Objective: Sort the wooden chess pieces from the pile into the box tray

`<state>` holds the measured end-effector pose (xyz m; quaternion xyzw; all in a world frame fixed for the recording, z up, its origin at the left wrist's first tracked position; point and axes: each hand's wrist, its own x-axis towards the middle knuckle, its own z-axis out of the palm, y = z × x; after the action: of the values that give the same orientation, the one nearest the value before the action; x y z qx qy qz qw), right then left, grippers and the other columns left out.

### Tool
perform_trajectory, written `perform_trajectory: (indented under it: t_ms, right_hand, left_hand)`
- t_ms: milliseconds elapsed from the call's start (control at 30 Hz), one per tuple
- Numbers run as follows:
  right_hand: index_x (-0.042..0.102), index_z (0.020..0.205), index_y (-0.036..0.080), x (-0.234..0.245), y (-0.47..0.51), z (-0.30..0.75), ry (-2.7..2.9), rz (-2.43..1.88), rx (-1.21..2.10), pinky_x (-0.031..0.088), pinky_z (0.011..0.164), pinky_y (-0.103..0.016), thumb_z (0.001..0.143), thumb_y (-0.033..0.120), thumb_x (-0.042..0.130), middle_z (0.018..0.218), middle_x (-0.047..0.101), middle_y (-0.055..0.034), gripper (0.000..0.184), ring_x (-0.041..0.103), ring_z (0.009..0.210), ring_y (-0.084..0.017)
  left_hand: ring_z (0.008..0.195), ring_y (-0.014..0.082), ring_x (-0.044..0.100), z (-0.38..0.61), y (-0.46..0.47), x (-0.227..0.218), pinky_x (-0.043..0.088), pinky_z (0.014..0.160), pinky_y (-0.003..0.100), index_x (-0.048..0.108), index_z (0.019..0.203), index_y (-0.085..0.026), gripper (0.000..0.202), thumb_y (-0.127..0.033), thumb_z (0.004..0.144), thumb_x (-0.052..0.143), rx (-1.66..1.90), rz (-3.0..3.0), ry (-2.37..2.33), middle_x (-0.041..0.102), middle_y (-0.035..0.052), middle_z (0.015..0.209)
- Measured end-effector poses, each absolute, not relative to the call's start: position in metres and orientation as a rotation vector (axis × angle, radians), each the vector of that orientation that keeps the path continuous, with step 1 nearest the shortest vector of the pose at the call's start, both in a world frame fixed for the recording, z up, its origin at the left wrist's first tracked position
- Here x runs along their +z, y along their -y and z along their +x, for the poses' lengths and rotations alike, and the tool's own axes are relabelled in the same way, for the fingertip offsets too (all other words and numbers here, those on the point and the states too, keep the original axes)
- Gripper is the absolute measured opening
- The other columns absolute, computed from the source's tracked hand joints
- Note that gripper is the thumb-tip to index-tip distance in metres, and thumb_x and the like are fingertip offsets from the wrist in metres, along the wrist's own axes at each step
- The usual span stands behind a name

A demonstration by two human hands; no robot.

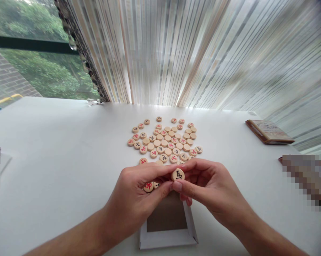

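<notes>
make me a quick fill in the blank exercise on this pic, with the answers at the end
1. The 馬 xiangqi piece in the right hand has its character in ____.
2. Seen through the gap between thumb and index finger of the left hand, the 帥 xiangqi piece has its character in ____.
3. The open box beneath the hands has a brown floor and ____ walls.
4. Trees show on the picture's ____ side.

Missing words: black; red; white; left

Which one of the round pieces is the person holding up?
The piece with the black 馬, at the fingertips of the left hand and right hand; the scattered pieces behind it lie on the table.
</notes>
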<state>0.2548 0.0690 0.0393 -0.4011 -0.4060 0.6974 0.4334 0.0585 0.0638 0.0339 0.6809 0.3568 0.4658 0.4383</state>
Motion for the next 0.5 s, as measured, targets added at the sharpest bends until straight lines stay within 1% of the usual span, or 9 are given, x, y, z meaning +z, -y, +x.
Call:
perform_trajectory:
  t_ms: [100, 200, 400, 500]
  right_hand:
    - [0.08, 0.08, 0.015, 0.0394, -0.0679, 0.2555, 1.034, -1.027, 1.739, 0.053, 0.049, -0.014, 0.06, 0.017, 0.104, 0.062, 0.074, -0.0002, 0.032, 0.065, 0.053, -0.009]
    - [0.078, 0.076, 0.015, 0.04, -0.0669, 0.2562, 1.066, -1.044, 1.73, 0.051, 0.049, -0.014, 0.064, 0.02, 0.103, 0.059, 0.073, -0.0001, 0.027, 0.063, 0.052, -0.009]
    - [0.08, 0.078, 0.015, 0.0411, -0.0666, 0.2587, 1.176, -1.011, 1.68, 0.051, 0.054, -0.017, 0.077, 0.03, 0.095, 0.061, 0.072, -0.0011, 0.021, 0.062, 0.054, -0.009]
    - [0.081, 0.081, 0.015, 0.0415, -0.0667, 0.2603, 1.227, -1.011, 1.652, 0.05, 0.055, -0.018, 0.084, 0.035, 0.091, 0.06, 0.071, -0.0012, 0.022, 0.061, 0.055, -0.01]
  left_hand:
    - [0.086, 0.0104, 0.077, 0.0599, -0.0644, 0.0334, 0.06, 0.083, 0.016, 0.083, 0.122, -0.027, 0.04, -0.003, 0.091, 0.077, 1.234, 1.789, -0.842, 0.084, 0.0, 0.098]
    - [0.083, 0.0107, 0.078, 0.062, -0.0649, 0.0345, 0.06, 0.081, 0.016, 0.084, 0.118, -0.023, 0.037, 0.0, 0.089, 0.076, 1.273, 1.824, -0.802, 0.084, 0.0019, 0.095]
    - [0.082, 0.0119, 0.078, 0.0618, -0.0638, 0.0342, 0.06, 0.08, 0.018, 0.084, 0.114, -0.018, 0.029, -0.003, 0.09, 0.079, 1.278, 1.842, -0.817, 0.083, 0.0031, 0.093]
    - [0.081, 0.0105, 0.076, 0.0603, -0.0636, 0.0339, 0.059, 0.08, 0.017, 0.084, 0.114, -0.019, 0.03, -0.003, 0.089, 0.079, 1.271, 1.829, -0.84, 0.083, 0.0011, 0.092]
